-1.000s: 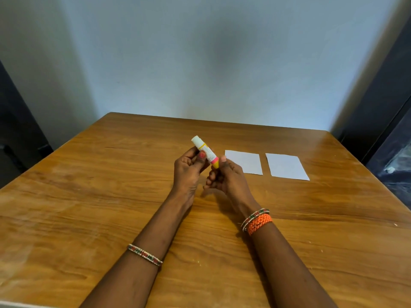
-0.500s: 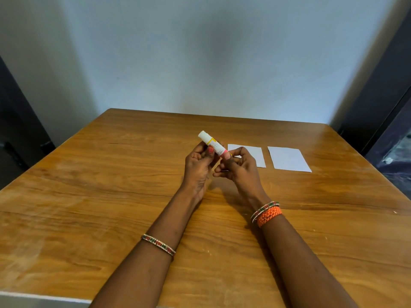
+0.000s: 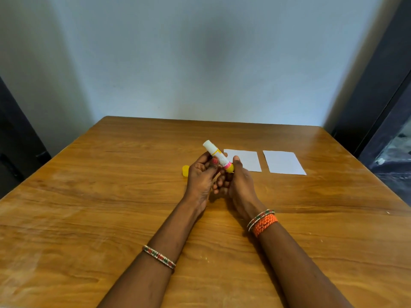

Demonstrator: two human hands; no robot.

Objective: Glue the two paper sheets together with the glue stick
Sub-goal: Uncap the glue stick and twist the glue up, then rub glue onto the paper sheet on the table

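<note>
Both hands grip the glue stick (image 3: 217, 157): left hand (image 3: 201, 174) at mid-barrel, right hand (image 3: 239, 181) at base. Yellow cap (image 3: 185, 170), newly visible, lies left of the glue stick.

Wooden table (image 3: 111, 207), grain visible. Pale wall (image 3: 200, 63) behind it. Dark frame (image 3: 378, 90) at right; dark panel (image 3: 13, 138) at left.
</note>
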